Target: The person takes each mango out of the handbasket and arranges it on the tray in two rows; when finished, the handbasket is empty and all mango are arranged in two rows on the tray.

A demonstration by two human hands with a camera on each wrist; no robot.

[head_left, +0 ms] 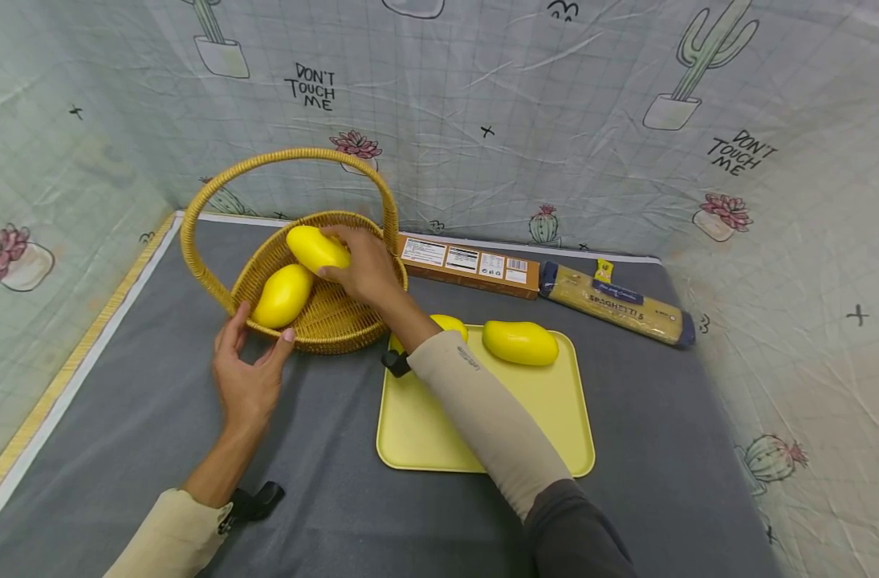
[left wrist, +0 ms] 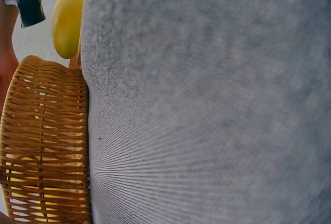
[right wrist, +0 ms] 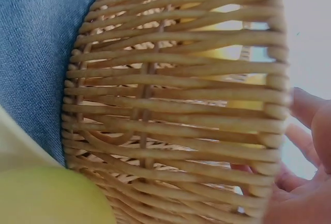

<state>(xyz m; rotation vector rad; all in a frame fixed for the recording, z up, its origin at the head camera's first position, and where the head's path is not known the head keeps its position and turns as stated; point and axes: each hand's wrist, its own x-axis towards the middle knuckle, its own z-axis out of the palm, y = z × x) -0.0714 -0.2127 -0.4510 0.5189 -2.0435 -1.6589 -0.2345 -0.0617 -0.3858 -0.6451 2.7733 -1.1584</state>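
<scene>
A round wicker basket (head_left: 338, 343) with a tall arched handle stands at the back left. My right hand (head_left: 367, 269) reaches over its right rim and grips a yellow mango (head_left: 316, 250) above the basket. Another mango (head_left: 283, 295) lies inside, on the left. At the front left rim, my left hand (head_left: 250, 381) touches the basket with thumb and fingers spread apart. In the right wrist view, the basket's woven side (right wrist: 176, 94) fills the middle, with part of my right hand (right wrist: 305, 157) beyond the rim. The left wrist view shows the basket wall (left wrist: 46, 141) close by.
Right of the basket lies a yellow tray (head_left: 439, 437) bearing a mango (head_left: 520, 343) and another (head_left: 449, 324) partly hidden behind my right forearm. Along the back lie a brown box (head_left: 471, 266) and a spaghetti packet (head_left: 616, 303). Printed cloth (head_left: 482, 104) hangs behind.
</scene>
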